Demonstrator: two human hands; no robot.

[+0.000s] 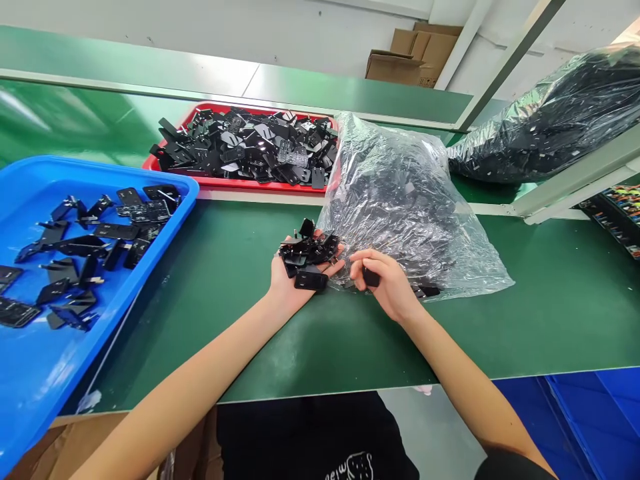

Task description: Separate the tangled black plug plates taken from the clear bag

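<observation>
The right hand (383, 279) has its thumb and fingers curled in, pinching a small, dark, flat-faced plastic piece (371, 277); its exact shape is hard to make out, as the fingers cover much of it. The left hand (286, 281) lies palm up and spread into a shallow cup, bearing a loose heap of glossy black plastic parts (310, 248), one rounded rectangular part lying over the near edge of the palm. The two hands are near each other but apart, both above a dark green, smooth-topped workbench (210, 280).

Just behind the hands lies a bulging clear plastic bag (400, 193) filled with dark parts. Beyond the left hand, a shallow red plastic tray (235, 182) is piled high with similar black parts, and the bag's left edge overlaps the tray's right end. On the person's left, a wide bright blue plastic tray (30, 373) holds scattered black parts, mostly toward its far side. A second clear plastic bag (550, 120), also packed with dark contents, lies at the far right, behind a pale metal frame (575, 177).
</observation>
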